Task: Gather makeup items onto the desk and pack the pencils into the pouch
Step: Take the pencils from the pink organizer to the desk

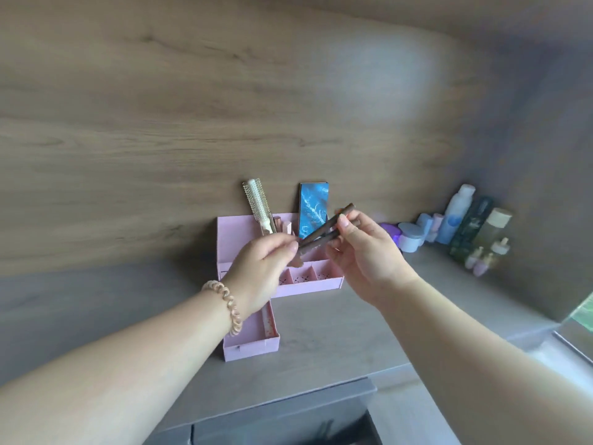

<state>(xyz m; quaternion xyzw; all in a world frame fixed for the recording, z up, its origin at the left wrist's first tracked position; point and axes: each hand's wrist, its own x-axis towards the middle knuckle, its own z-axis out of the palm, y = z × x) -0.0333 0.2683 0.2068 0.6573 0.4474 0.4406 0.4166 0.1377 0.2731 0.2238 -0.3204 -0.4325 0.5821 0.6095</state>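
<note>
Two slim, dark brown pencils (pixel 321 232) are held in the air above the grey desk (pixel 324 335), close together and slanted up to the right. The left hand (pixel 263 268) pinches their lower ends, and the right hand (pixel 362 248) pinches near the upper ends.

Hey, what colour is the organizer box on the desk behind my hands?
Pale pink; the organizer box shows best in the head view.

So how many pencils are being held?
2. The upper pencil and the lower pencil, both held by the left hand at the lower end, the right hand higher up. Fingers may hide more.
</note>
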